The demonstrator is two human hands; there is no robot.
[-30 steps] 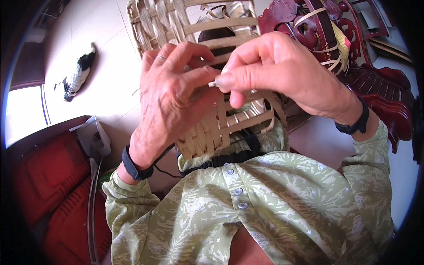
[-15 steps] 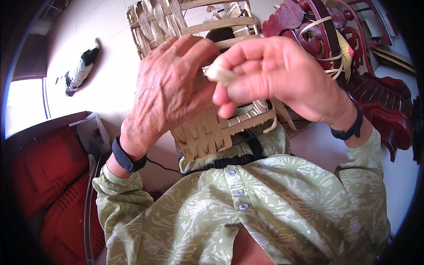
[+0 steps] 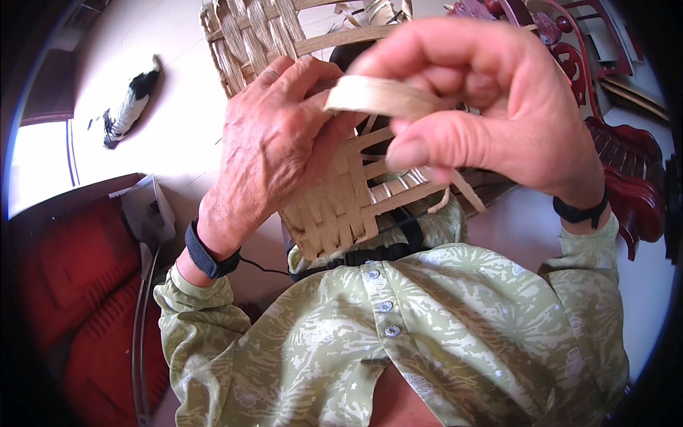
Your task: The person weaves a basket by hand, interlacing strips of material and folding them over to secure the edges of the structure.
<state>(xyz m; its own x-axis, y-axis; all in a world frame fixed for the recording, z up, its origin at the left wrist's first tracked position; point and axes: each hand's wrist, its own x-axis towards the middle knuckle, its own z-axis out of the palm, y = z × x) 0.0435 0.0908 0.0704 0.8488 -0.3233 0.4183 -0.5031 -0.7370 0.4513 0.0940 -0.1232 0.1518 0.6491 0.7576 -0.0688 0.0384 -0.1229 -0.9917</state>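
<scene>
A tan woven panel [image 3: 331, 203] of flat strips on a frame leans in front of me, its near end against my lap. The weave is close on its left side; bare strips cross gaps on the right. My left hand [image 3: 267, 139] lies over the panel's middle, fingers bent and closed on it; the fingertips are partly hidden. Between my right thumb and fingers is a pale flat weaving strip [image 3: 370, 96], bowed above the panel. This strip runs to my left thumb and index finger. My right hand [image 3: 498, 107] is raised, its fingers curled and slightly blurred.
Carved dark red wooden furniture [image 3: 626, 174] stands at the right. On the left are a red seat [image 3: 78, 270] and a whitish holder [image 3: 153, 210] beside it. A black-and-white cat [image 3: 128, 110] lies on the pale floor.
My right hand has moved right and slightly up, and more of the pale strip now shows between the hands. The left hand stays nearly in place on the panel.
</scene>
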